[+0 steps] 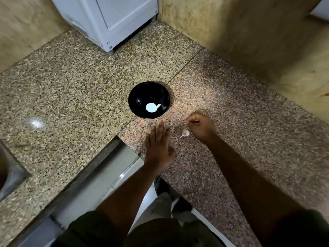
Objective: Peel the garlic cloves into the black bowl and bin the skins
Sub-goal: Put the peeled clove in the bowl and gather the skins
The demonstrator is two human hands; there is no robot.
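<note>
A black bowl (149,90) stands on the granite counter (231,113), with one small pale peeled clove (158,105) inside beside a bright light reflection. An unpeeled garlic clove (185,133) lies on the counter just in front of the bowl, between my hands. My left hand (158,147) lies flat on the counter, fingers straight and pointing toward the bowl. My right hand (200,127) hovers over the counter right of the clove, fingers curled with the tips pinched together; whether it holds a scrap of skin is too blurred to tell. No bin is visible.
A white appliance (114,20) stands at the back of the counter against the tiled wall (249,29). A metal sink edge (10,173) shows at the far left. The counter's front edge and a steel rail (110,168) run below my left hand.
</note>
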